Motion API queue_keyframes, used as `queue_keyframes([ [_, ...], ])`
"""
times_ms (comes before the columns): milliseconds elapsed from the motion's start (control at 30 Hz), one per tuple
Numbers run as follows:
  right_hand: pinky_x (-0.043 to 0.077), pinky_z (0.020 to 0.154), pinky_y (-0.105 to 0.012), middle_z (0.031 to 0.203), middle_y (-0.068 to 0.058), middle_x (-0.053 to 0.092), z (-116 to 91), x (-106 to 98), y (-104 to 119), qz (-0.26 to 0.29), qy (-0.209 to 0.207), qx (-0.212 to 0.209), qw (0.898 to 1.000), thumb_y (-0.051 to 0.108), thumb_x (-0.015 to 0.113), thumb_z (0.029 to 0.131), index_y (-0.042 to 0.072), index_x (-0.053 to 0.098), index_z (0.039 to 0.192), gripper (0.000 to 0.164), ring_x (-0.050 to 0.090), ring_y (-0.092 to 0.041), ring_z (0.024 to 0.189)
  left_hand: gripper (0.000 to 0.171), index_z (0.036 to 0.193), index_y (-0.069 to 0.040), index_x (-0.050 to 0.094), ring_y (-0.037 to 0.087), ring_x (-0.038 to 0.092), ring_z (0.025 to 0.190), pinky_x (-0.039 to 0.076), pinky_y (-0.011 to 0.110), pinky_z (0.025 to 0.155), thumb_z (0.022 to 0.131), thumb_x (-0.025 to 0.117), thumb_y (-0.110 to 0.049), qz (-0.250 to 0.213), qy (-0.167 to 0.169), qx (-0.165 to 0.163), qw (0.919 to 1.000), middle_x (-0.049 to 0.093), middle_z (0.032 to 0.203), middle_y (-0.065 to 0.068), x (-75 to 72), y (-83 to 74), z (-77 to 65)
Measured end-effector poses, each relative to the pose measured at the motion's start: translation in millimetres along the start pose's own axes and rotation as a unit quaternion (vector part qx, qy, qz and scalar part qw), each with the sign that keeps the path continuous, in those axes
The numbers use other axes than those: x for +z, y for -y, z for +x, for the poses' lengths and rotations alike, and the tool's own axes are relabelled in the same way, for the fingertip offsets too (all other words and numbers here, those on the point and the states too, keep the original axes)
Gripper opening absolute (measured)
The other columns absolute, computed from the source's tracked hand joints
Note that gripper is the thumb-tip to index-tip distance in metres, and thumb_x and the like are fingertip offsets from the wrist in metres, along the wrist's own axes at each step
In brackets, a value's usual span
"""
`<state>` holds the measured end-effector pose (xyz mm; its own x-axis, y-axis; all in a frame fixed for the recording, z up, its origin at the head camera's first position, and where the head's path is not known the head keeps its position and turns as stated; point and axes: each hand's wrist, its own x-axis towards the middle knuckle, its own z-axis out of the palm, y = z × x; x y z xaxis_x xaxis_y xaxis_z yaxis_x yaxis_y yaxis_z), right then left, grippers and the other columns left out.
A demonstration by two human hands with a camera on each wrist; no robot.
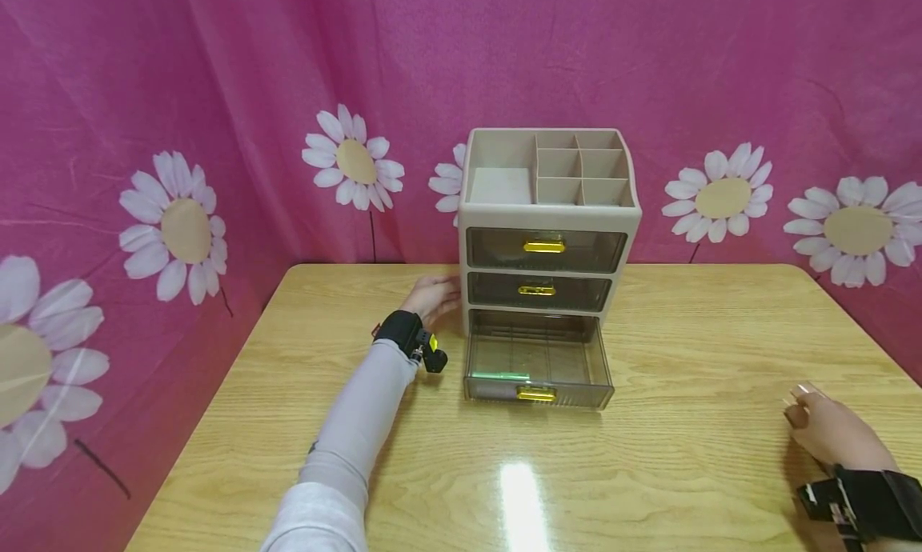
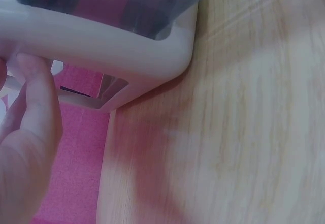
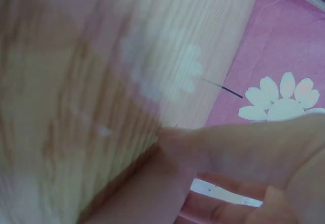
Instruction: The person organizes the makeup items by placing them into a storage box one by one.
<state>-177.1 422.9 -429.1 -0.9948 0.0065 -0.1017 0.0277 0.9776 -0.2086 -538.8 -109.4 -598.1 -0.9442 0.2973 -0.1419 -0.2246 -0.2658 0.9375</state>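
Observation:
A beige desktop drawer organizer (image 1: 551, 218) stands upright at the back of the table. Its bottom drawer (image 1: 569, 360), smoky and see-through with a gold handle, is pulled out, while the two drawers above are closed. Inside the pulled-out drawer, a thin green stick-like item (image 1: 502, 375) lies near the front. My left hand (image 1: 432, 298) reaches to the organizer's left side, fingertips against its frame (image 2: 101, 46); part of the hand is hidden there. Far to the right, my right hand (image 1: 835, 428) stays low by the table with fingers loosely bent and no object visible in it.
The organizer's top has one wide compartment (image 1: 500, 186) and several small ones (image 1: 603, 164). A light wooden table (image 1: 691, 456) extends around it, with a bright light reflection in front. Behind and to the left hangs a pink curtain (image 1: 562, 48) with large white flowers.

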Motion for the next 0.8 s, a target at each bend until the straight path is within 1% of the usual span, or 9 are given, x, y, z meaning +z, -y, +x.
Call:
queue_keyframes([
  [167, 0.039, 0.080, -0.064, 0.114, -0.045, 0.039, -3.0, -0.7, 0.1, -0.004, -0.006, 0.013, 1.000, 0.007, 0.049, 0.087, -0.026, 0.042, 0.112, 0.042, 0.044, -0.059, 0.097, 0.044, 0.121, -0.005, 0.056, 0.029, 0.059, 0.103, 0.050, 0.041, 0.085, 0.079, 0.070, -0.011, -0.003, 0.003, -0.003, 1.0000, 0.060, 0.115, 0.015, -26.8, 29.0, 44.2],
  [233, 0.041, 0.077, -0.062, 0.111, -0.046, 0.041, -3.7, -1.6, 0.1, 0.001, -0.001, 0.024, 1.000, 0.010, 0.048, 0.089, -0.023, 0.047, 0.110, 0.039, 0.046, -0.059, 0.095, 0.043, 0.121, -0.005, 0.056, 0.029, 0.059, 0.103, 0.050, 0.042, 0.086, 0.080, 0.069, -0.010, -0.006, 0.001, -0.004, 1.0000, 0.060, 0.115, 0.015, -30.3, 33.5, 50.7],
  [300, 0.042, 0.075, -0.062, 0.108, -0.046, 0.043, -4.0, -2.4, 0.0, 0.007, 0.007, 0.037, 0.999, 0.012, 0.049, 0.090, -0.023, 0.046, 0.110, 0.041, 0.047, -0.058, 0.093, 0.042, 0.121, -0.005, 0.056, 0.029, 0.059, 0.104, 0.050, 0.042, 0.086, 0.081, 0.068, -0.010, -0.006, 0.000, -0.005, 1.0000, 0.060, 0.115, 0.015, -27.9, 31.5, 47.6],
  [400, 0.042, 0.075, -0.061, 0.104, -0.046, 0.045, -4.9, -3.7, 0.8, 0.015, 0.021, 0.054, 0.998, 0.015, 0.051, 0.090, -0.024, 0.045, 0.109, 0.044, 0.048, -0.058, 0.092, 0.042, 0.120, -0.005, 0.057, 0.027, 0.059, 0.104, 0.050, 0.040, 0.086, 0.080, 0.069, -0.011, 0.002, 0.001, -0.002, 1.0000, 0.060, 0.115, 0.015, -13.7, 17.2, 25.5],
  [467, 0.044, 0.071, -0.057, 0.090, -0.042, 0.050, -5.2, -4.9, 1.8, 0.021, 0.028, 0.056, 0.998, 0.013, 0.052, 0.088, -0.021, 0.049, 0.101, 0.036, 0.052, -0.053, 0.082, 0.042, 0.118, -0.004, 0.058, 0.026, 0.059, 0.103, 0.050, 0.037, 0.086, 0.080, 0.070, -0.013, 0.010, 0.005, 0.002, 0.9999, 0.061, 0.114, 0.014, 0.6, 2.2, 2.5],
  [600, 0.040, 0.059, -0.042, 0.071, -0.020, 0.048, -5.1, -10.2, 7.4, 0.031, 0.030, 0.047, 0.998, 0.012, 0.051, 0.088, -0.010, 0.048, 0.082, 0.024, 0.048, -0.033, 0.066, 0.036, 0.117, -0.001, 0.058, 0.024, 0.061, 0.097, 0.052, 0.034, 0.081, 0.083, 0.066, -0.009, 0.009, 0.006, 0.011, 0.9999, 0.062, 0.109, 0.015, 30.6, -28.6, -44.4],
  [633, 0.038, 0.057, -0.040, 0.069, -0.016, 0.046, -4.7, -11.7, 9.4, 0.034, 0.026, 0.044, 0.998, 0.013, 0.050, 0.089, -0.009, 0.046, 0.079, 0.024, 0.045, -0.029, 0.064, 0.035, 0.119, 0.002, 0.056, 0.025, 0.060, 0.099, 0.052, 0.035, 0.083, 0.086, 0.062, -0.006, 0.015, -0.001, 0.010, 0.9998, 0.061, 0.111, 0.017, 43.6, -41.7, -63.9],
  [700, 0.041, 0.057, -0.041, 0.070, -0.019, 0.049, -3.3, -17.4, 15.6, 0.040, 0.018, 0.043, 0.998, 0.017, 0.047, 0.093, -0.015, 0.046, 0.085, 0.033, 0.048, -0.031, 0.065, 0.034, 0.122, 0.004, 0.052, 0.026, 0.058, 0.102, 0.050, 0.036, 0.087, 0.089, 0.054, -0.002, 0.026, -0.024, -0.002, 0.9994, 0.059, 0.114, 0.019, 64.5, -61.9, -91.3],
  [800, 0.042, 0.055, -0.040, 0.069, -0.019, 0.051, -0.6, -29.4, 27.1, 0.046, 0.006, 0.030, 0.998, 0.022, 0.042, 0.097, -0.020, 0.045, 0.091, 0.043, 0.049, -0.029, 0.062, 0.034, 0.123, 0.007, 0.050, 0.025, 0.059, 0.101, 0.050, 0.033, 0.086, 0.090, 0.051, 0.000, 0.030, -0.026, -0.003, 0.9992, 0.059, 0.112, 0.019, 83.6, -84.0, -121.7],
])
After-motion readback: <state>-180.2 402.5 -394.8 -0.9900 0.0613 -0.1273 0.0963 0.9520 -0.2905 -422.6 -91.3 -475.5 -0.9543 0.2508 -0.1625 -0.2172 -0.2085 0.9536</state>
